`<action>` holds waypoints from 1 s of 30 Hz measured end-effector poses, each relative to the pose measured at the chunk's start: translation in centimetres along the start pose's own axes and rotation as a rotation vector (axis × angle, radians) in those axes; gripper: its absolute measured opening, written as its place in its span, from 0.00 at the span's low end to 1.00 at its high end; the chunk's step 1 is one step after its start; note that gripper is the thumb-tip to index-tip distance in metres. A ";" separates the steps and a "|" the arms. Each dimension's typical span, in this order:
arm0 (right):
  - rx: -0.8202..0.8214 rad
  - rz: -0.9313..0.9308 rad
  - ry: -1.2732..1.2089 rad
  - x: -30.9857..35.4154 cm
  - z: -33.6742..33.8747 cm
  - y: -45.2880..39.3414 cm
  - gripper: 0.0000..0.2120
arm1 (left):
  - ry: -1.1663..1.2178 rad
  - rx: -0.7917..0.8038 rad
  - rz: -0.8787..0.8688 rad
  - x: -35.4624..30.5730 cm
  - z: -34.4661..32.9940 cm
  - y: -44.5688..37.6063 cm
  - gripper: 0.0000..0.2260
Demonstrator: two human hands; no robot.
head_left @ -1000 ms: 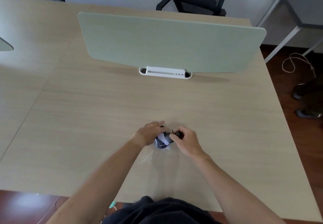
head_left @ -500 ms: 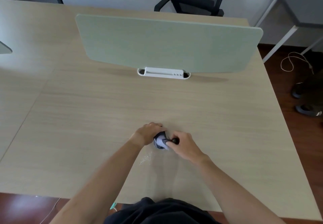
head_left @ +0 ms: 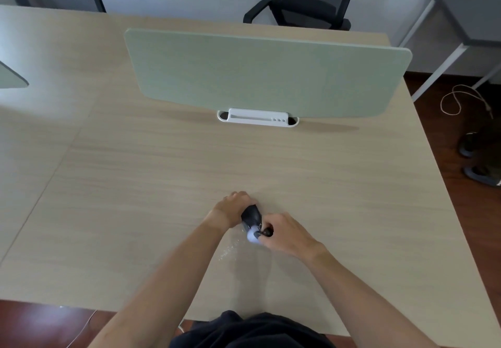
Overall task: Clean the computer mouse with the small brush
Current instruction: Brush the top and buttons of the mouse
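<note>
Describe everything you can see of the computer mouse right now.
The dark computer mouse with a pale near end is small, glossy like plastic and partly hidden. It is above or on the light wooden desk. The left hand grips its far end; the right hand pinches a small black brush against its pale end.

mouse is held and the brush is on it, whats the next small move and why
Probably a short brush stroke along the near end of the mouse, toward the body. The left hand grips the mouse's far side, steadying it on the desk; the right hand pinches the small brush against its pale near end. Loose specks already lie on the desk there.
</note>
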State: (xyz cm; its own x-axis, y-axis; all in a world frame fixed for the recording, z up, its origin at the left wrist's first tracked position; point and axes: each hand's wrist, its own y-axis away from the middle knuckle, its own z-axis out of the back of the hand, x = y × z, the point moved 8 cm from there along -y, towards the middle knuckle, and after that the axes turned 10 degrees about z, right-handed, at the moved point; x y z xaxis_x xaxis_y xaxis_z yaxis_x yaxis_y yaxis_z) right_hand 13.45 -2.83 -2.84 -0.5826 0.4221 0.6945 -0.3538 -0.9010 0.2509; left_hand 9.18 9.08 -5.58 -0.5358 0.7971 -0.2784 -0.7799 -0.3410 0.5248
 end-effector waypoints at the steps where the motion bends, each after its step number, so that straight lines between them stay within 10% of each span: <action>1: -0.041 -0.010 -0.048 -0.1 0.5 -0.1 0.14 | 0.005 -0.005 0.007 0.0 0.0 0.0 0.21; 4: -0.257 -0.054 -0.108 -0.9 2.1 0.2 0.15 | 0.035 -0.029 0.046 0.4 0.1 -0.1 0.20; 9: -0.020 -0.030 0.041 -1.8 -0.4 0.8 0.17 | -0.004 -0.011 0.063 0.7 0.0 -0.4 0.21; 14: -0.311 -0.036 -0.129 -2.2 0.8 1.3 0.18 | -0.014 -0.037 0.087 0.9 -0.1 -0.6 0.22; 20: -0.074 -0.038 -0.107 -1.3 -0.9 0.0 0.14 | -0.013 -0.032 0.087 1.1 0.0 -0.8 0.17; 24: -0.327 -0.061 -0.216 -1.2 1.1 -0.2 0.13 | 0.042 -0.037 0.132 1.4 0.1 -0.6 0.15; 30: -0.016 -0.027 -0.097 -1.0 -1.2 -0.6 0.10 | 0.018 -0.006 0.139 1.6 0.1 -0.6 0.15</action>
State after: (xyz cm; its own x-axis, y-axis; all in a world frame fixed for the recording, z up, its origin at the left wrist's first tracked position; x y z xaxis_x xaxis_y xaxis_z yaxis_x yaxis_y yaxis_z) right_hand 13.37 -2.60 -4.48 -0.4993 0.4341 0.7498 -0.3805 -0.8874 0.2604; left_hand 8.81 10.55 -6.25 -0.6445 0.7328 -0.2182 -0.6998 -0.4502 0.5546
